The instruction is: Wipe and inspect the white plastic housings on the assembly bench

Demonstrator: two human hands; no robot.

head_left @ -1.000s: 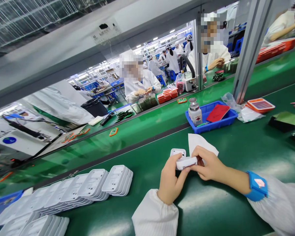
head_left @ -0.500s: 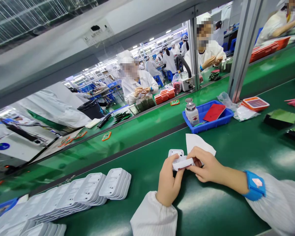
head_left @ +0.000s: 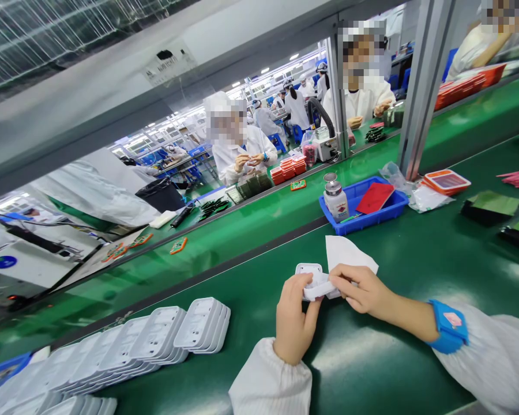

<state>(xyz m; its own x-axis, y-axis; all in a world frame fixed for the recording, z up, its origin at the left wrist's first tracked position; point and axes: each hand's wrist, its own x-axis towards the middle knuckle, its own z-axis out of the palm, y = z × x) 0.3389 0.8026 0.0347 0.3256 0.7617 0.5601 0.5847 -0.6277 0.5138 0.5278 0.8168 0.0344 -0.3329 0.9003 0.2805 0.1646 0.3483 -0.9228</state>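
Note:
A small white plastic casing (head_left: 318, 291) sits tilted in my left hand (head_left: 294, 314), its thumb and fingers closed around the left end. My right hand (head_left: 363, 291) pinches the casing's right end, fingertips together; whether they also grip something smaller cannot be made out. Just behind the fingers, another white casing (head_left: 308, 268) shows its hollow side, partly covered by my left hand. A sheet of white paper (head_left: 348, 252) lies behind my right hand, which hides its lower part.
Stacked white casings (head_left: 155, 334) line the bench at left. A blue tray (head_left: 369, 222) holds a pump bottle (head_left: 336, 199) and a red card (head_left: 375, 197). Beyond runs a green conveyor (head_left: 251, 213) with orange-framed boards (head_left: 179, 245). Metal posts (head_left: 426, 86) stand ahead; co-workers sit across.
My right fingers have shifted slightly and straightened along the casing's end. Orange-framed boards on the conveyor have moved left. Across the line, one co-worker's hands have moved apart.

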